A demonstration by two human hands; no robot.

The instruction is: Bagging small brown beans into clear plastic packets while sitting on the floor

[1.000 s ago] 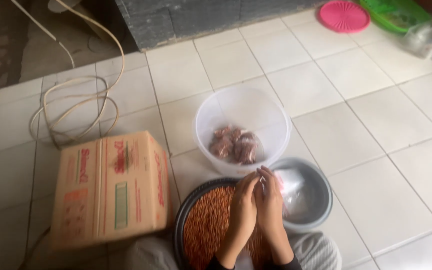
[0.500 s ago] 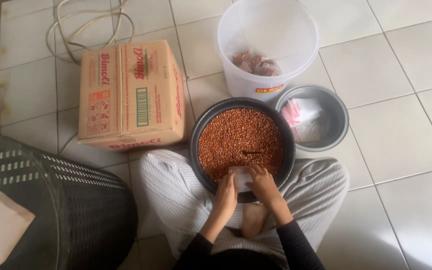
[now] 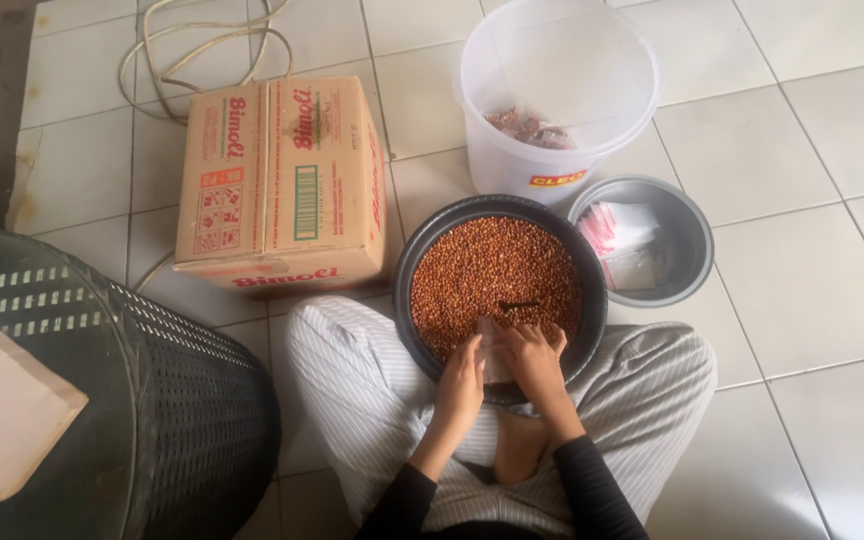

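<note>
Hands: I see my left hand [image 3: 462, 385] and right hand [image 3: 532, 358] together at the near rim of the round black basin [image 3: 407, 262], both closed on a small clear plastic bag [image 3: 493, 352] held between them.
Left hand state: fingers curled around the bag's left edge.
Right hand state: fingers pinching the bag's right side, knuckles up.
Bag position: upright over the near edge of the basin, touching the reddish-brown peanuts [image 3: 487, 265] that fill it.
Basin position: on the white tiled floor [image 3: 812, 290], against my crossed legs in grey striped trousers [image 3: 352, 400].
Scoop: a small dark object [image 3: 519, 304] lies on the peanuts just beyond my right hand; I cannot tell what it is.
Right of basin: grey round bowl [image 3: 687, 215] holding flat clear bags [image 3: 620, 232], touching the basin.
Beyond basin: white translucent plastic bucket [image 3: 512, 160] with a few filled packets [image 3: 527, 128] at the bottom.
Left of basin: brown cardboard box [image 3: 277, 185], just beside it; pale coiled cable [image 3: 202, 40] behind.
Near left: dark perforated plastic basket [image 3: 152, 400].
</note>
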